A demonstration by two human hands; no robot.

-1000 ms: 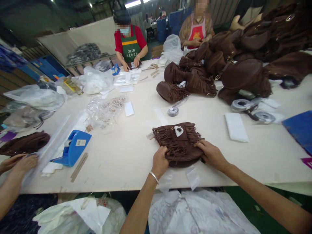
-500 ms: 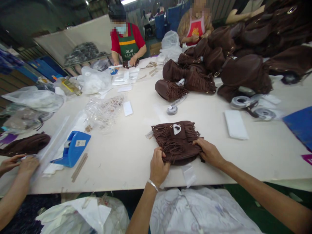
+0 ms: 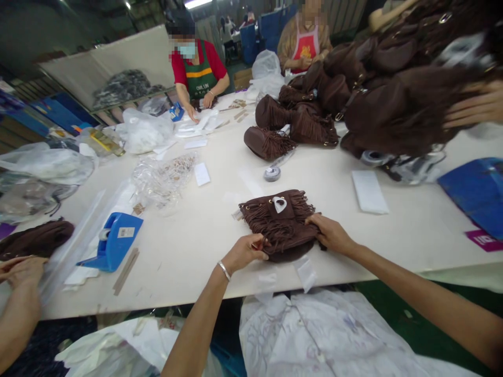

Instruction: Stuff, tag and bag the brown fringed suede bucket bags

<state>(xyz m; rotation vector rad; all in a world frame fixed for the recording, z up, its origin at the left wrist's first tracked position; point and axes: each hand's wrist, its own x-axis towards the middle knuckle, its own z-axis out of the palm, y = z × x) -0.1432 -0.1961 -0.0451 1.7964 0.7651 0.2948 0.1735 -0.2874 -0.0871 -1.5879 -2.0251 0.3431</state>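
A small brown fringed suede bag [image 3: 280, 222] with a white heart-shaped tag lies flat near the front edge of the white table [image 3: 196, 246]. My left hand [image 3: 245, 251], with a bracelet on the wrist, pinches the bag's lower left edge. My right hand [image 3: 330, 234] rests closed on the bag's right edge, fingers curled over the fringe. Small white paper slips [image 3: 306, 272] lie just under the bag at the table's edge.
A blue tape dispenser [image 3: 113, 241] stands at the left. Brown bags [image 3: 353, 89] are piled at the back right, with tape rolls [image 3: 272, 173] and a white pad [image 3: 368, 191] nearby. Co-workers sit across; another person's hands [image 3: 19, 267] work at far left. White bags [image 3: 314, 335] lie below.
My left hand has slid from on top of the bag's lower edge to its left corner, pinching it. The view has shifted slightly; a hand has reached onto the bag pile at right.
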